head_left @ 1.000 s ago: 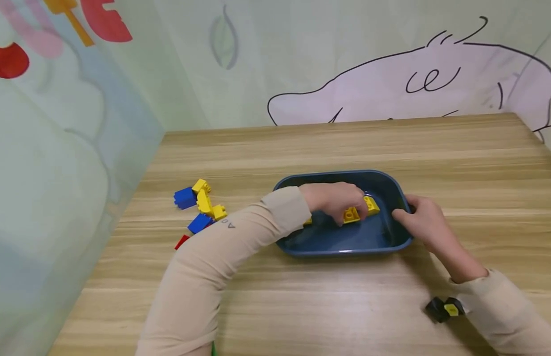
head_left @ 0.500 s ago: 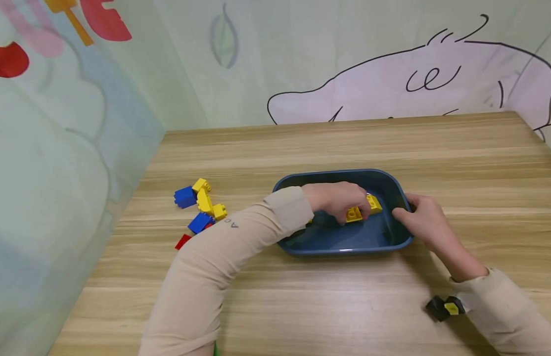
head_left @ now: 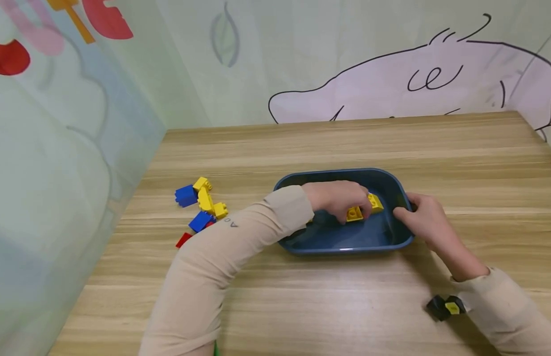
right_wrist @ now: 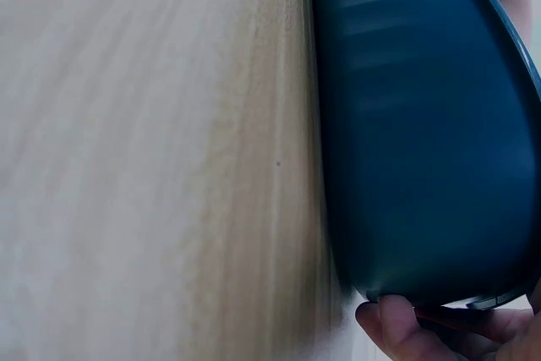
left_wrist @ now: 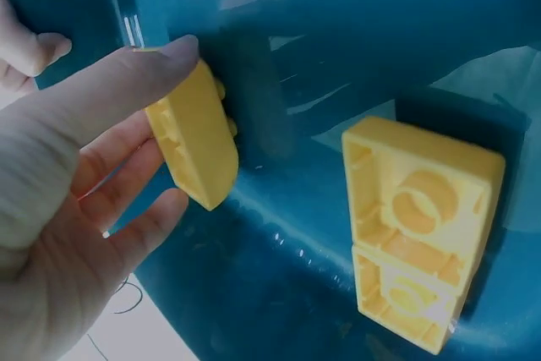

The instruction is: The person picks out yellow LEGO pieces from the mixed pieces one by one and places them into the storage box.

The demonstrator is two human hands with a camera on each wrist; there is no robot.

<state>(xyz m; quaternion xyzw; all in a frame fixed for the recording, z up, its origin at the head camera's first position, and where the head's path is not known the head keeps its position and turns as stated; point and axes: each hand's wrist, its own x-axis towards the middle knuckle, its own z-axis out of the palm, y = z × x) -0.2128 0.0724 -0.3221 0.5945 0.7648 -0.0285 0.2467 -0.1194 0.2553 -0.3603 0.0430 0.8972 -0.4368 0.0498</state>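
Observation:
A dark blue rectangular bin (head_left: 342, 244) sits on the wooden table. Inside it, my left hand (head_left: 335, 197) pinches a yellow toy building brick (left_wrist: 199, 137) between thumb and fingers, as the left wrist view shows. Beside that hand, a second yellow brick (left_wrist: 423, 226) lies with its hollow underside up. More yellow (head_left: 309, 221) peeks out beside the left cuff, mostly hidden by it. My right hand (head_left: 424, 217) grips the bin's right end, thumb over the rim and fingers outside. In the right wrist view, its fingertips (right_wrist: 397, 323) show against the bin's outer wall.
Left of the bin lies a loose group of bricks: blue bricks (head_left: 186, 196), yellow bricks (head_left: 205, 200) and a red brick (head_left: 184, 240), partly behind the left sleeve. A small black and yellow object (head_left: 444, 307) is by the right cuff. Printed walls border the table's back and left.
My left hand has shifted slightly to the right inside the bin, and the yellow bricks by it have moved the same way. The right hand keeps its hold on the rim.

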